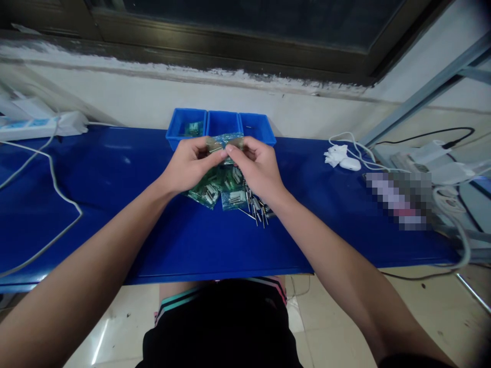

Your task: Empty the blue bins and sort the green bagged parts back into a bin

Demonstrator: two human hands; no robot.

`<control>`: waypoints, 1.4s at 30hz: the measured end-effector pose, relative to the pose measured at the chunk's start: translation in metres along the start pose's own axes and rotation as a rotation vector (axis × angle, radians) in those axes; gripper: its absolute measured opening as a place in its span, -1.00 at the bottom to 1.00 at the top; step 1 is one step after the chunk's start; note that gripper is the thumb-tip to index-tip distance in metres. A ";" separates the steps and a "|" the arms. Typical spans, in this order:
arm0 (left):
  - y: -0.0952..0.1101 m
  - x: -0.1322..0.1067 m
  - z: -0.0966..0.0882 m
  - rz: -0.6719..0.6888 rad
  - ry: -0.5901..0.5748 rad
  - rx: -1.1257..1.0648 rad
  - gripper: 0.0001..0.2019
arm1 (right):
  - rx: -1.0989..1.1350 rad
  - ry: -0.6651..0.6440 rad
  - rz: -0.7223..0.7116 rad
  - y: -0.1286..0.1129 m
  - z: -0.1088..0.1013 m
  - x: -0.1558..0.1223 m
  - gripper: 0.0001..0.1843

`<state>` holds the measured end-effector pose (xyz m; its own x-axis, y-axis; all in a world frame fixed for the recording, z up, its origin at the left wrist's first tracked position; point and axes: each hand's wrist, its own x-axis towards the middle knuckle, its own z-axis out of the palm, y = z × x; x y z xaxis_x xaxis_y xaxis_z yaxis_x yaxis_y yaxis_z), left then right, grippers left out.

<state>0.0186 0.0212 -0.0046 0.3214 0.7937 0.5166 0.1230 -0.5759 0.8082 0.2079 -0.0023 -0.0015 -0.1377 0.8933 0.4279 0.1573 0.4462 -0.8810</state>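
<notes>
Between them, my left hand (190, 162) and my right hand (260, 164) pinch a small clear greenish plastic bag (224, 139), thumbs almost meeting at its middle. The bag is raised above the table, in front of the blue bins; its contents are hard to make out. Below my hands lie several similar green-tinted bags (209, 194) with small metal pieces inside. Another such bag (233, 198) lies flat beside them. Partly hidden by my right hand, a pile of loose metal pins (258, 207) rests on the blue table.
Three joined blue bins (186, 122) stand at the table's back; the left one holds green bags. White crumpled tissue (335, 155) and a white rounded case (350, 164) lie to the right. A power strip (42, 127) and a white cable (57, 186) occupy the left of the blue table (215, 250).
</notes>
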 end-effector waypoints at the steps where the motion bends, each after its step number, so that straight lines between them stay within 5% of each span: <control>1: 0.000 0.000 0.000 0.002 0.005 0.006 -0.64 | 0.003 -0.006 0.007 -0.001 0.000 0.000 -0.66; 8: 0.000 0.002 0.000 0.008 0.047 0.059 -0.58 | -0.071 0.002 0.057 -0.009 -0.005 -0.002 -0.57; 14: -0.006 0.002 -0.003 -0.034 0.136 0.102 -0.72 | -0.087 0.057 0.057 -0.005 -0.008 0.000 -0.62; 29: 0.001 0.006 -0.010 -0.187 0.185 -0.268 -0.80 | -0.068 -0.041 0.036 0.003 -0.009 0.003 -0.54; 42: -0.010 0.005 -0.014 -0.109 0.183 -0.104 -0.80 | 0.127 -0.013 0.276 0.000 -0.007 0.005 -0.28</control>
<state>0.0063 0.0339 -0.0063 0.1345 0.8781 0.4592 0.0477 -0.4687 0.8821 0.2144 0.0026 0.0024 -0.1199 0.9787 0.1665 0.0668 0.1753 -0.9822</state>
